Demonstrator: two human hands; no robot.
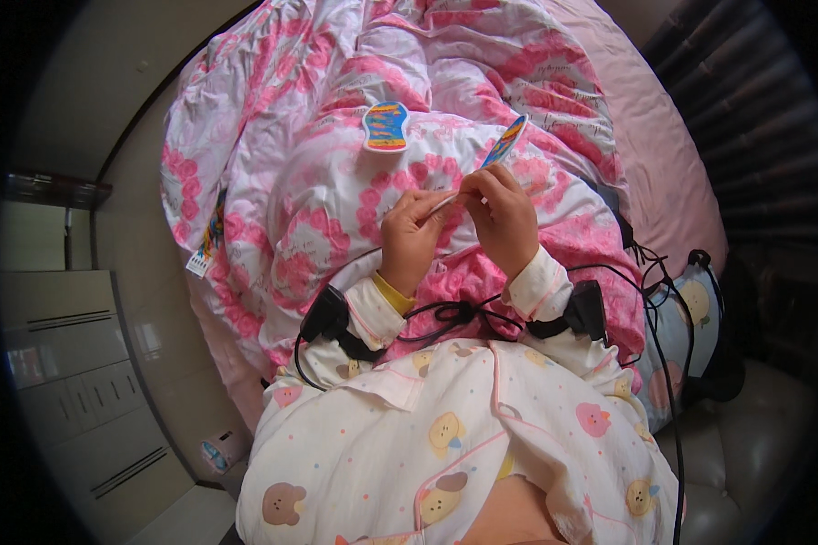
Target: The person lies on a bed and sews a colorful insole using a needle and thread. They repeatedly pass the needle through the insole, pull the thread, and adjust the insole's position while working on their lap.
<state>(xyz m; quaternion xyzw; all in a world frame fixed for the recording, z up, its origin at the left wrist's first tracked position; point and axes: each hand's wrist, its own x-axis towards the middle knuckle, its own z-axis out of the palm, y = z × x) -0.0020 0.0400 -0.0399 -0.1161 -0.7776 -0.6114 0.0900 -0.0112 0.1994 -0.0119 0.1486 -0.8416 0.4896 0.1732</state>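
Note:
A thin white-edged piece (442, 204), seen nearly edge-on, is pinched between the thumb and forefinger of my left hand (411, 238). My right hand (501, 214) is close beside it, its fingertips near the end of that piece. From behind my right knuckles a colourful printed card (506, 141) sticks up at a slant, apparently held by that hand. Whether the two pieces are joined is hidden by my fingers. Beyond both hands, a wavy-sided card (386, 127) with a blue, red and yellow print and white border lies flat on the pink and white duvet (327, 177).
Black cables (453, 312) cross in front of my body and trail to the right. On the duvet's left side lies a colourful printed packet (208, 238). A light blue patterned pillow (682, 340) is at the right, and a cabinet (75, 381) stands left of the bed.

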